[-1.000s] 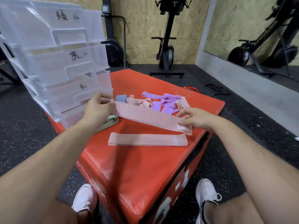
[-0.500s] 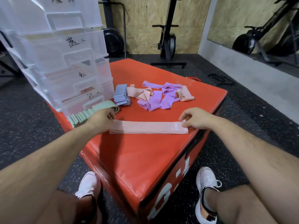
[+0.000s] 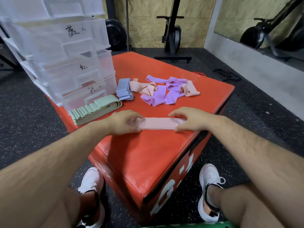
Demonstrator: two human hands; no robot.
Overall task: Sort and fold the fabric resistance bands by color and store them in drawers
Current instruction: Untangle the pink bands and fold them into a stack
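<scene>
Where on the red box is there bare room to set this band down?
Bare: the red box top's near corner, between the pink band and the front edges; also the far end behind the loose heap, right of the drawers. Crowded: green stack, blue stack and heap in between.

Before the drawer unit point(image 3: 57, 51) lie a folded stack point(image 3: 95, 109) and, nearer, a flat band point(image 3: 158, 123); right of it, another stack point(image 3: 123, 90) and loose bands point(image 3: 164, 94).
</scene>
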